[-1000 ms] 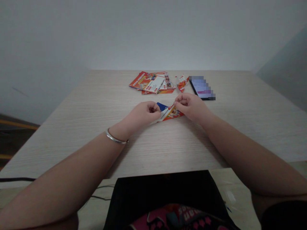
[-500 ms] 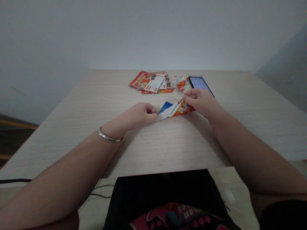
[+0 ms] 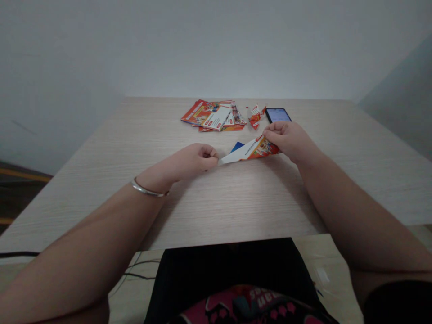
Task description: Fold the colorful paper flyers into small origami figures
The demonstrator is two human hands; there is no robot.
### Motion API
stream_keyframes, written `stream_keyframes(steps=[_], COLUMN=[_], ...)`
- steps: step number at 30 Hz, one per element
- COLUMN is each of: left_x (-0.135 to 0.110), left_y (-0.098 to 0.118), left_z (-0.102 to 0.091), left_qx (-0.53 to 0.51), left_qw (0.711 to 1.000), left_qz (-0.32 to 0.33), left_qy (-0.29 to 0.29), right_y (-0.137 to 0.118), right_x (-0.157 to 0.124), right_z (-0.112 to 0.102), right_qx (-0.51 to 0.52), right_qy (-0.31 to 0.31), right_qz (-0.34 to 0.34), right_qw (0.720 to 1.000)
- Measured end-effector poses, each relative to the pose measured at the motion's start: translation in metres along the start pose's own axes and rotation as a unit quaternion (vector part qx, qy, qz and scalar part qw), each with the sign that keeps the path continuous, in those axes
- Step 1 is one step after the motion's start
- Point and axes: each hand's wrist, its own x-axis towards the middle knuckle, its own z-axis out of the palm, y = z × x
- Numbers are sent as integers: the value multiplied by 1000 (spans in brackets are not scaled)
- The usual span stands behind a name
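Note:
A folded printed paper (image 3: pixel 254 150), white with orange and red artwork and a blue part behind, is stretched between my hands above the table. The fingers of my left hand (image 3: pixel 199 158) pinch its pointed left end. With thumb and fingers closed, my right hand (image 3: pixel 286 138) grips the printed right end and covers that corner. A silver bangle (image 3: pixel 148 189) circles my left wrist. The far side of the paper is mostly hidden.
Behind the paper, a stack of printed leaflets (image 3: pixel 212 116) lies on the pale wood table (image 3: pixel 216 202). To its right are a crumpled red-and-white wrapper (image 3: pixel 256 117) and a phone (image 3: pixel 278 114) with its screen lit, partly covered by my right hand.
My right hand has shifted slightly right with the paper, and my left hand slightly left. More of the paper's left tip shows, and less of its blue part.

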Motion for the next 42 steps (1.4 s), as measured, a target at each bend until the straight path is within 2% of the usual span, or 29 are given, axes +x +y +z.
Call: stream_keyframes(steps=[4, 7, 12, 17, 19, 21, 23, 25, 27, 30, 34, 38, 42], left_x=[-2, -3, -3, -4, -3, -1, 1, 3, 3, 3, 5, 7, 4], left_y=[1, 0, -4, -8, -9, -11, -12, -12, -12, -15, -22, -27, -25], left_z=[-1, -2, -7, -14, -15, -15, -13, -11, -9, -7, -3, -2, -3], left_qx=[-26, -17, 6, 51, 56, 69, 100, 134, 154, 182, 258, 329, 404], left_qw=[999, 999, 999, 995, 991, 985, 975, 968, 968, 966, 937, 917, 893], left_qz=[8, -9, 7, -61, -77, -79, -66, -31, 15, 107, 221, 226, 197], left_qy=[23, 46, 54, 63, 91, 136, 188, 211, 199, 151, 76, 18, 21], right_y=[-7, -12, -12, -2, 1, 3, 3, 2, -1, -6, -11, -13, -13], right_x=[-2, -3, 0, 10, 12, 10, 7, 3, -1, -4, -6, -5, -4], right_z=[2, 3, 1, -5, -6, -3, 1, 5, 8, 10, 5, -9, -14], right_qx=[8, 4, 45, 78, 99, 117, 115, 95, 73, 44, -9, -98, -172], right_qy=[18, 28, 41, 103, 85, 41, 2, -28, -56, -93, -124, -128, -110], right_qz=[17, 24, 26, 55, 31, 1, -21, -39, -65, -121, -199, -279, -314], right_qw=[1000, 999, 998, 990, 991, 992, 993, 994, 994, 987, 972, 947, 927])
